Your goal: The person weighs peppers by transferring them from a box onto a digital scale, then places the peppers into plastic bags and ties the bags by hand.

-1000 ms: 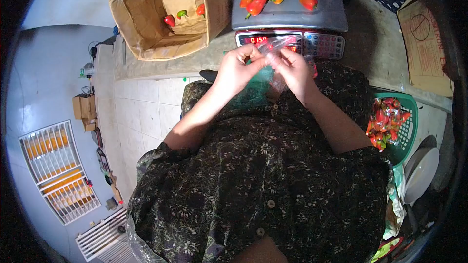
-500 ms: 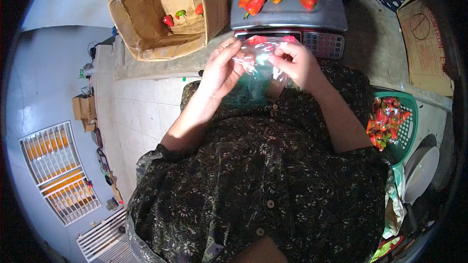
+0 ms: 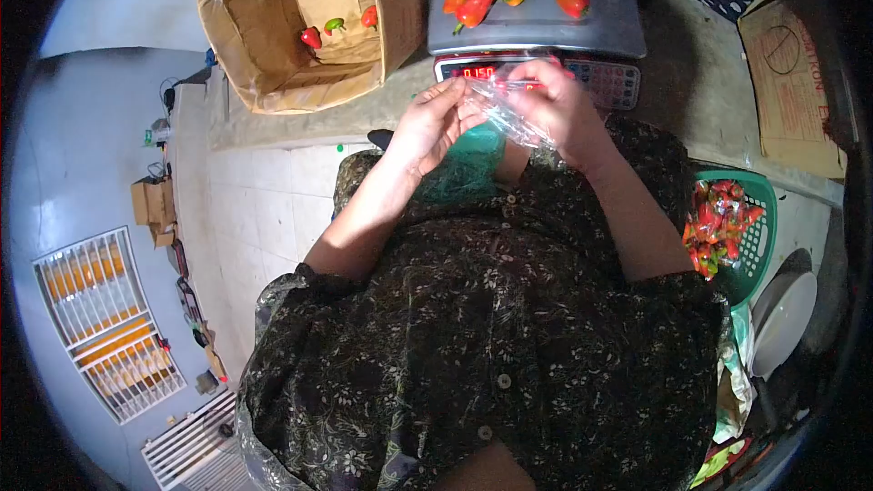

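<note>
Clear plastic bag [image 3: 516, 120] stretches from my pinching left hand [image 3: 427, 129] to my blurred right hand [image 3: 568, 118], whose grip I cannot tell, before a scale [image 3: 546, 35] bearing five peppers [image 3: 476, 7].

The bare left hand [image 3: 435, 125] was raised, thumb and forefinger pinched together, the other fingers loosely bent beneath. Just right of those fingertips, the bare right hand [image 3: 566, 118] curled inward, its fingers blurred. Behind the fingers, the bare left forearm [image 3: 368, 214] and bare right forearm [image 3: 632, 209] slanted inward.
</note>
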